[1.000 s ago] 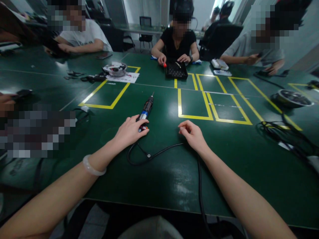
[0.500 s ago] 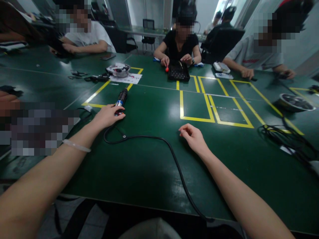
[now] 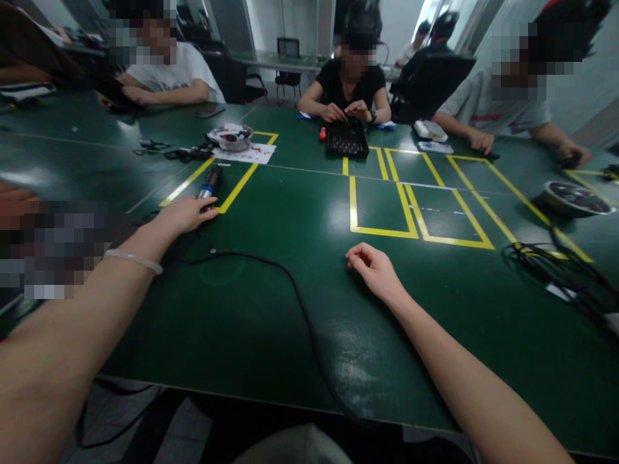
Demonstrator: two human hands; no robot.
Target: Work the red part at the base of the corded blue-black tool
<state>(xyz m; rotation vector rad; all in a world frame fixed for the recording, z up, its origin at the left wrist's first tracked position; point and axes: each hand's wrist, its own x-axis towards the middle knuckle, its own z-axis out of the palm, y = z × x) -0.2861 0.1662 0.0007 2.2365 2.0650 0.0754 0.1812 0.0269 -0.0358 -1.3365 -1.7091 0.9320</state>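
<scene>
My left hand point(image 3: 184, 213) reaches far out to the left and rests on the rear end of an electric screwdriver point(image 3: 209, 183) with a blue and black body. The tool lies on the green table point(image 3: 271, 309) across a yellow tape line. Its black cable point(image 3: 290, 283) trails from the tool back over the table's near edge. My right hand point(image 3: 374, 267) rests on the table near the middle, fingers loosely curled with nothing in them.
Yellow tape rectangles point(image 3: 382, 206) mark the table. A black tray point(image 3: 346, 140) sits before a person in black opposite. A metal bowl on paper point(image 3: 235, 136) stands far left, a fan-like round part point(image 3: 573, 196) and bundled cables point(image 3: 556, 264) at the right. Other people sit around.
My left hand has slid the screwdriver leftward and away across the table onto the yellow line, dragging its cable along. My right hand has stayed in place.
</scene>
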